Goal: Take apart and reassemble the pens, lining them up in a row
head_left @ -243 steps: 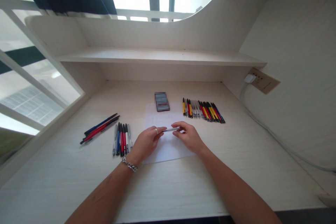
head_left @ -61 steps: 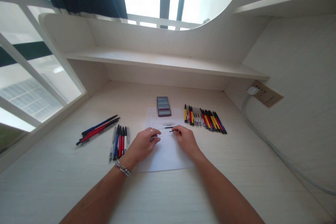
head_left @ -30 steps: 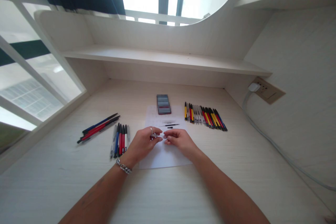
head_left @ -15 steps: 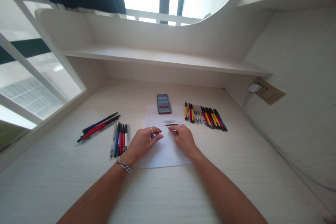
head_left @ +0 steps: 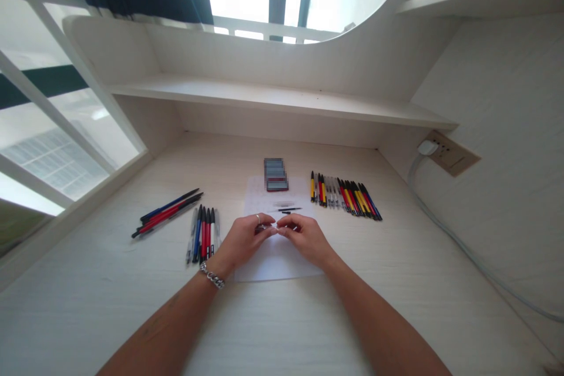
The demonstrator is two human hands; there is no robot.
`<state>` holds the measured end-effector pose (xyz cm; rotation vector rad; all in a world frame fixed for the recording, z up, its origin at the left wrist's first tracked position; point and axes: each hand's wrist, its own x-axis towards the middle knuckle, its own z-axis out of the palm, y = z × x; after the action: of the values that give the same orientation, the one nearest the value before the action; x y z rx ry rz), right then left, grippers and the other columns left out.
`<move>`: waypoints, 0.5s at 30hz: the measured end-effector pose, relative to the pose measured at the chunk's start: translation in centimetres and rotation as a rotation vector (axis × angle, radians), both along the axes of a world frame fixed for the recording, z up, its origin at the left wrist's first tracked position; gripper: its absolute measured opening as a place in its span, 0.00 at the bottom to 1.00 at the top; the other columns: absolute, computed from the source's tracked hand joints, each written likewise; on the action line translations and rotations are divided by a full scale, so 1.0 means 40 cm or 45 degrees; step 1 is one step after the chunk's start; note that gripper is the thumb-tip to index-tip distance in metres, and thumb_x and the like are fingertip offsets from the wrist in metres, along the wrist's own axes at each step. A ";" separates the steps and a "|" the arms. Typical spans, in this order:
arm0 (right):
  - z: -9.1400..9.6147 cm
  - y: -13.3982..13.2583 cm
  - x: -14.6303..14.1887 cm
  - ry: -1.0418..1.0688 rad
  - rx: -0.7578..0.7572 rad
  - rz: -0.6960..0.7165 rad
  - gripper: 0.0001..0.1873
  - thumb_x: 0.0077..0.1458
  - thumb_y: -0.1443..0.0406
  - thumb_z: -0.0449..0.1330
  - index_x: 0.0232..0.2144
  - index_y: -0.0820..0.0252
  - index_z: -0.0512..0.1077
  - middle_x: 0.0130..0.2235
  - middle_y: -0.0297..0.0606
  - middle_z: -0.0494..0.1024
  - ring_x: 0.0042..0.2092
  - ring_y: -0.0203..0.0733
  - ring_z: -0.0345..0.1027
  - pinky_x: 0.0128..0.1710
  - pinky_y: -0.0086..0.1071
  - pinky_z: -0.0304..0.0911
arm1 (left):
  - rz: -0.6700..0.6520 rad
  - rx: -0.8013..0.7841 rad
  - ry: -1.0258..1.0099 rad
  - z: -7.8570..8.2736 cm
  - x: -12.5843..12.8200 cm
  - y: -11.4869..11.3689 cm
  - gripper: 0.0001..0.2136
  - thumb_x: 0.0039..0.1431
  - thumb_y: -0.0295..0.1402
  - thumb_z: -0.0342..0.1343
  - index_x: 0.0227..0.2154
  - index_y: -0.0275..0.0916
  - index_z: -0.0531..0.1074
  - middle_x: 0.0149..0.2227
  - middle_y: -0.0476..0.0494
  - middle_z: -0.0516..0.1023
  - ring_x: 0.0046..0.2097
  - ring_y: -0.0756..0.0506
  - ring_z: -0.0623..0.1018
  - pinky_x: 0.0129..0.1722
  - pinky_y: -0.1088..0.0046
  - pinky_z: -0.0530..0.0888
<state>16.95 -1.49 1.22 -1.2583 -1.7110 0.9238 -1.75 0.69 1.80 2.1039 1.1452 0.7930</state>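
My left hand (head_left: 247,236) and my right hand (head_left: 304,236) meet fingertip to fingertip over a white sheet of paper (head_left: 277,258) on the desk. Both pinch a small clear pen part between them; what it is exactly is too small to tell. My left hand wears a ring and a chain bracelet. Just beyond my fingers, thin dark pen pieces (head_left: 288,210) lie loose on the paper. A phone (head_left: 275,174) rests at the paper's far edge.
A row of several yellow, red, black and clear pens (head_left: 346,195) lies to the right of the paper. Two groups of pens (head_left: 203,233) (head_left: 167,212) lie to the left. A wall socket with a white plug and cable (head_left: 429,148) is at right. A shelf runs above the desk.
A pen held whole between both hands earlier has come apart; its thin dark pieces now lie on the paper. My right hand reached to them, then came back to my left fingertips.
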 end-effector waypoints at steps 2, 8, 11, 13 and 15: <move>-0.005 0.009 0.016 -0.021 -0.003 -0.051 0.07 0.51 0.64 0.60 0.33 0.57 0.76 0.35 0.35 0.78 0.37 0.38 0.70 0.37 0.30 0.63 | 0.023 0.001 0.003 -0.003 -0.003 0.004 0.11 0.55 0.40 0.56 0.39 0.41 0.74 0.36 0.48 0.79 0.35 0.48 0.77 0.37 0.75 0.71; -0.012 0.030 0.065 -0.075 -0.035 -0.106 0.09 0.52 0.63 0.59 0.34 0.57 0.76 0.35 0.36 0.79 0.37 0.39 0.70 0.39 0.32 0.63 | 0.065 -0.038 0.033 -0.012 -0.008 0.014 0.11 0.54 0.39 0.57 0.39 0.41 0.74 0.32 0.49 0.79 0.32 0.49 0.76 0.35 0.75 0.71; -0.015 0.032 0.075 -0.059 -0.072 -0.077 0.09 0.51 0.62 0.59 0.34 0.58 0.76 0.36 0.37 0.79 0.37 0.40 0.70 0.40 0.32 0.63 | 0.052 -0.032 0.087 -0.015 -0.008 0.014 0.11 0.55 0.40 0.56 0.38 0.42 0.75 0.34 0.49 0.79 0.33 0.49 0.76 0.36 0.74 0.71; -0.017 0.032 0.078 -0.037 -0.114 -0.052 0.10 0.50 0.62 0.60 0.35 0.58 0.76 0.36 0.37 0.79 0.37 0.40 0.71 0.39 0.32 0.64 | 0.044 -0.034 0.110 -0.017 -0.007 0.014 0.11 0.55 0.40 0.55 0.38 0.42 0.75 0.34 0.49 0.79 0.33 0.49 0.76 0.36 0.74 0.71; -0.019 0.031 0.079 -0.039 -0.129 -0.046 0.09 0.50 0.63 0.60 0.35 0.59 0.76 0.36 0.37 0.79 0.36 0.40 0.71 0.39 0.32 0.64 | 0.038 -0.027 0.121 -0.019 -0.007 0.014 0.11 0.55 0.40 0.55 0.39 0.42 0.75 0.34 0.49 0.79 0.33 0.49 0.76 0.37 0.74 0.71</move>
<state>20.13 -0.24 0.46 -1.3717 -1.6777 0.9855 -2.01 1.27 1.03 2.1309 1.2319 0.6976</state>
